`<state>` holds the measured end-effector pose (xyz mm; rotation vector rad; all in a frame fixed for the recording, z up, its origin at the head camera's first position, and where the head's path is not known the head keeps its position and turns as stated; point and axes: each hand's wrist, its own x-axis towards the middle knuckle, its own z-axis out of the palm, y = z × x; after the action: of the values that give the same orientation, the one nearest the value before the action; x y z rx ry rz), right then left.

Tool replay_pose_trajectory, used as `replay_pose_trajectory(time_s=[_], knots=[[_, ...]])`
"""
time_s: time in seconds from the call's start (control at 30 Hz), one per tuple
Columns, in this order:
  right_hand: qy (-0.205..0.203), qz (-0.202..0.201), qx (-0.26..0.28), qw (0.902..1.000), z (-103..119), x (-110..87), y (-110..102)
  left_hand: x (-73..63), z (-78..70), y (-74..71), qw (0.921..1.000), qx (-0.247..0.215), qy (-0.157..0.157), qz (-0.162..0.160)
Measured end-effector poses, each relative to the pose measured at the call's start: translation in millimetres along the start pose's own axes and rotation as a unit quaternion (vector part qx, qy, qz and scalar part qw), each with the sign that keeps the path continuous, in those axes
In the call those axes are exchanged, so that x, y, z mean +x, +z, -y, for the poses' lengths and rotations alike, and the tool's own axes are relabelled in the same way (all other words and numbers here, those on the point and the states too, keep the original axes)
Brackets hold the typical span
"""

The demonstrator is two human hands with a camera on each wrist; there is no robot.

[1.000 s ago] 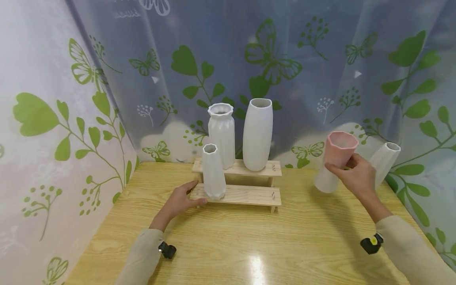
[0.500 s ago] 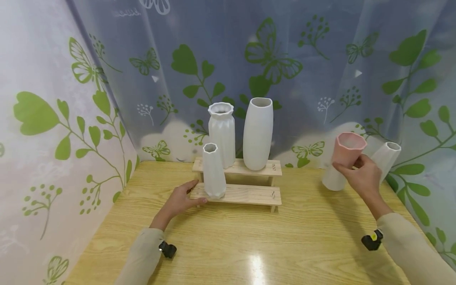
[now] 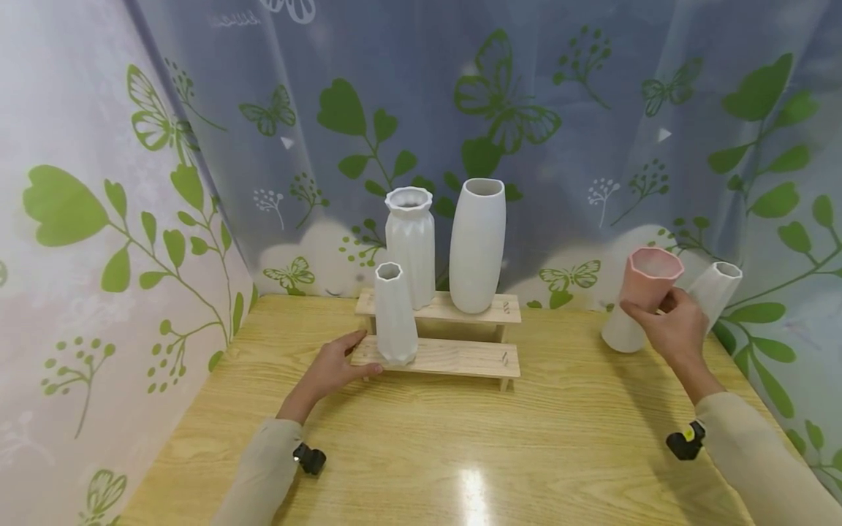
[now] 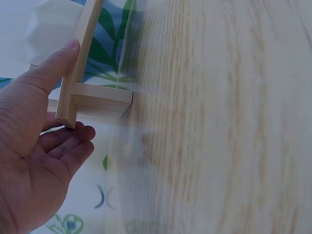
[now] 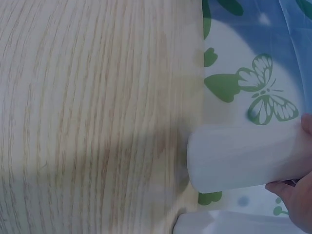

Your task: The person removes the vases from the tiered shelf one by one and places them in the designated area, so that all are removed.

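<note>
Gripping | right fingers [image 5: 283, 190]: pink-white vase [image 3: 644, 289], wide | left fingers [image 4: 76, 149]: stand [image 3: 455, 358], parted

L/R hands [image 3: 334, 369] [image 3: 677, 329] fwd, both gripping.

the head view looks forward and down over the table [image 3: 408, 446] from above; the wrist views sit close, tipped sideways, the left sharing the wooden stand [image 3: 460, 358] with it, the right the pink-and-white vase [image 3: 638, 288].

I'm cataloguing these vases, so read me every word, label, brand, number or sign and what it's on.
No text is legible.
Curtain: faint lettering near the top left, too blurred to read.
Wooden stand: dark marks at right ends, too small to make out.
Pink-and-white vase, white vases: no text visible.
</note>
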<state>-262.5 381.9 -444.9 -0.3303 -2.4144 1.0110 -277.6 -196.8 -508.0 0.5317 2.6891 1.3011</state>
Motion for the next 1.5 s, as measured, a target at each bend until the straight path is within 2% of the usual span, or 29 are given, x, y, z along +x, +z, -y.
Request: replay_pose_trajectory(time_s=[0.23,1.0,1.3,1.5], knots=[[-0.008,-0.001,-0.011,0.9999,-7,2.2,2,1.2,0.4,0.6,1.0,0.0,-0.001,-0.001],[0.045,0.011,-0.012,0.9989,-21,9.6,3,1.5,1.3,-0.5,1.0,0.005,0.007,0.0],[0.032,0.012,-0.012,0.9993,-22,9.7,2,1.7,2.4,0.4,1.0,0.003,0.002,-0.003],[0.042,0.014,-0.004,0.999,-21,9.7,0,1.5,1.6,-0.5,1.0,0.004,0.0,-0.004]])
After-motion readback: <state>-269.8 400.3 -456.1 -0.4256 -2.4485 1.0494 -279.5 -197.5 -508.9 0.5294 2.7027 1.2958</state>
